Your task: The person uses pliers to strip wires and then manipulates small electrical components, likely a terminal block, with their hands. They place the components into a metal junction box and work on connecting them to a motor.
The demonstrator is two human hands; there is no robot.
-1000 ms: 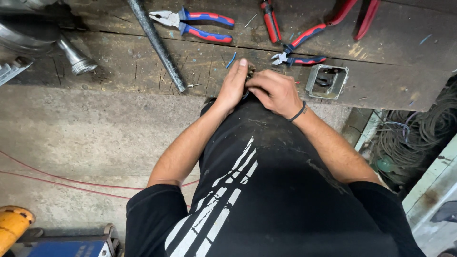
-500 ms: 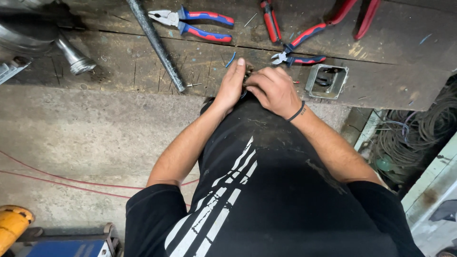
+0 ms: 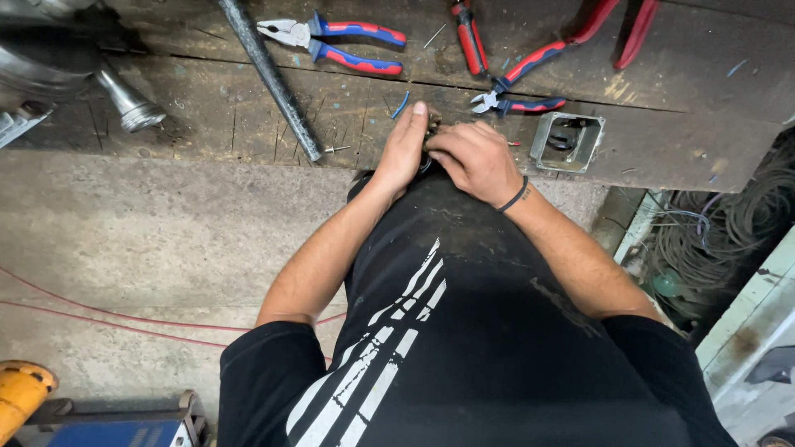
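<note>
A small dark part (image 3: 430, 131), mostly hidden, is pinched between both hands at the near edge of the wooden bench (image 3: 207, 116). The left hand (image 3: 403, 149) lies flat beside it; the right hand (image 3: 474, 161) is curled over it. Its axis cannot be told.

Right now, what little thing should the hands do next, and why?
Probably keep both hands pinching and working the small dark part at the bench edge. The left hand and right hand meet over it and hide it, so no tool seems needed yet; the side cutters lie close by.
</note>
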